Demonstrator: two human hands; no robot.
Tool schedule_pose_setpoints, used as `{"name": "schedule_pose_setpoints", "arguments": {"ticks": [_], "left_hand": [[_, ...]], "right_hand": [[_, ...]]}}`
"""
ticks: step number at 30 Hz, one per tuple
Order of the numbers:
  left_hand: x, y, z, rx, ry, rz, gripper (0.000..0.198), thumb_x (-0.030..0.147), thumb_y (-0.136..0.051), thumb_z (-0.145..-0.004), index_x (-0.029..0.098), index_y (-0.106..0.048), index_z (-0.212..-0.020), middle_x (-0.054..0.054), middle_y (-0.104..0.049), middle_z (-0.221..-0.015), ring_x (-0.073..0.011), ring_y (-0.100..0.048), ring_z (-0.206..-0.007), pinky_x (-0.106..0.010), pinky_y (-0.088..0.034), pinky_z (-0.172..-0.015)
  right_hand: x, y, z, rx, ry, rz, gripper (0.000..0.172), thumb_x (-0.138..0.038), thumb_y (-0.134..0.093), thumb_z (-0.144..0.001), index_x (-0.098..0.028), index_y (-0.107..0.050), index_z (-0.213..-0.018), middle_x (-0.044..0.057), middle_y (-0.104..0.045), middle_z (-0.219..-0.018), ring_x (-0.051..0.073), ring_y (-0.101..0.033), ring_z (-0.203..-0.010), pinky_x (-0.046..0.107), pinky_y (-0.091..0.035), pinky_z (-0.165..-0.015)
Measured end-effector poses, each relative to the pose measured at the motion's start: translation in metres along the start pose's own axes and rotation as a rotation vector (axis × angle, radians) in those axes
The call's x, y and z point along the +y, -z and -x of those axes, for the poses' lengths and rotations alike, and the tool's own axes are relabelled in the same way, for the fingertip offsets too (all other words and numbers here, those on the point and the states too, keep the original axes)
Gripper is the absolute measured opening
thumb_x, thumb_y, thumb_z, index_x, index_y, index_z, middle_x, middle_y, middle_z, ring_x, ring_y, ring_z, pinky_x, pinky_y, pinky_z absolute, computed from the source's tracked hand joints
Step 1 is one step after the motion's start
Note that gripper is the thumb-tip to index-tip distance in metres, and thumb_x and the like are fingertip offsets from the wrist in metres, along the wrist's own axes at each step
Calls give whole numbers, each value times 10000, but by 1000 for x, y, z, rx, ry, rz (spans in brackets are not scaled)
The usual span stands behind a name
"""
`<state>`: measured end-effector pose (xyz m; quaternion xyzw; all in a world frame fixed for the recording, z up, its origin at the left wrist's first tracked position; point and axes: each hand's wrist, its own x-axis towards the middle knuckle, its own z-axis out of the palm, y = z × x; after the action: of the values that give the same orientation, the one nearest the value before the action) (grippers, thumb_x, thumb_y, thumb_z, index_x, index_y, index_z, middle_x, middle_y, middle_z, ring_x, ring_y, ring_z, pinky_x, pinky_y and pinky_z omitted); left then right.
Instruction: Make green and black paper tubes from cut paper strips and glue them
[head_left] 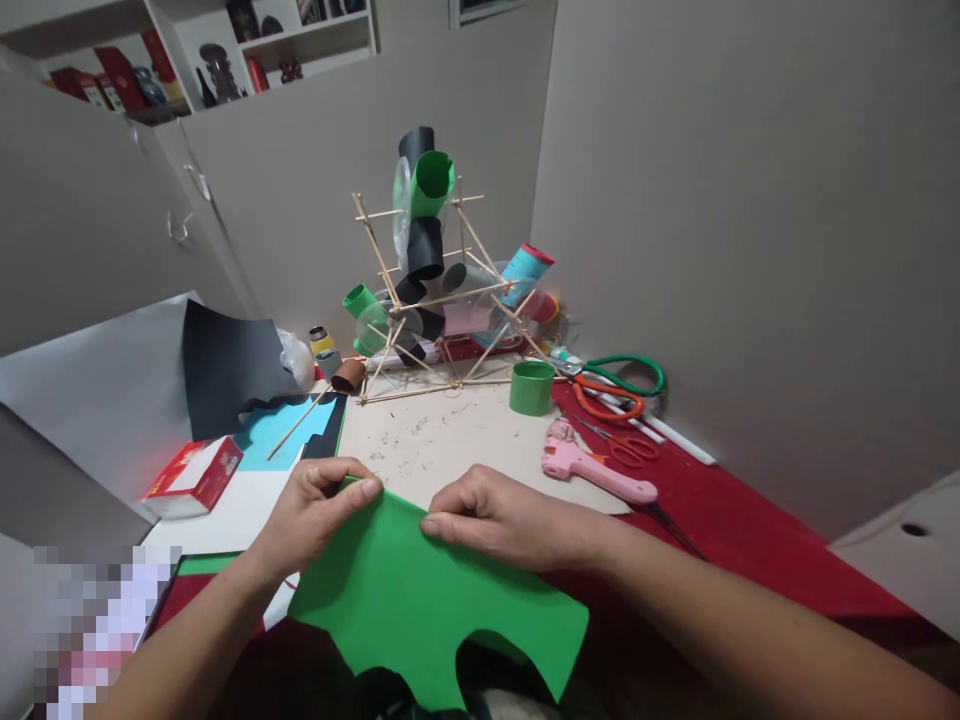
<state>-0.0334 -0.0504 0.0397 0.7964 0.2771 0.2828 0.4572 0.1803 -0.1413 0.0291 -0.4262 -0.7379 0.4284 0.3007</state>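
A green foam sheet (420,600) with a curved notch cut from its near edge lies in front of me. My left hand (315,515) pinches the sheet's far left corner between thumb and fingers. My right hand (495,520) grips the far edge just to the right of it, fingers curled onto the sheet. The two hands sit close together, a few centimetres apart.
Behind stands a wooden-stick frame (435,300) carrying green, black and blue paper tubes. A green ring (532,387), a pink glue gun (592,470), red scissors (626,445) and orange and green shears (622,385) lie right. A red box (193,477) and black and blue sheets lie left.
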Motion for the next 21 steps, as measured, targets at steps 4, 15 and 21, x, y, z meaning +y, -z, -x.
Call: {"name": "schedule_pose_setpoints", "arguments": {"ticks": [4,15,21], "left_hand": [[-2,8,-2,48,15,33,272,375,-680,-794,164,-648,-626,33,-451,-548,-88,-353,-532,-211,-285,-497],[-14,35,-9,122,264,283,302,397,-785,-689,150,-626,-618,58,-493,-512,-49,-416,-445,-167,-317,-449],[-20,40,-12,230,310,371,313,369,-845,-595,146,-628,-625,54,-550,-503,-57,-465,-421,-166,-357,-437]], "right_hand": [[6,5,9,-30,-20,-25,410,-364,-480,-925,-189,-348,-579,-75,-250,-569,72,-227,-516,225,-197,-460],[29,14,29,46,-63,-127,524,-565,-555,-858,-179,-374,-552,-75,-266,-555,71,-235,-514,228,-203,-479],[33,13,37,77,-170,-287,494,-625,-571,-818,-145,-582,-700,25,-635,-624,128,-592,-551,233,-422,-547]]}}
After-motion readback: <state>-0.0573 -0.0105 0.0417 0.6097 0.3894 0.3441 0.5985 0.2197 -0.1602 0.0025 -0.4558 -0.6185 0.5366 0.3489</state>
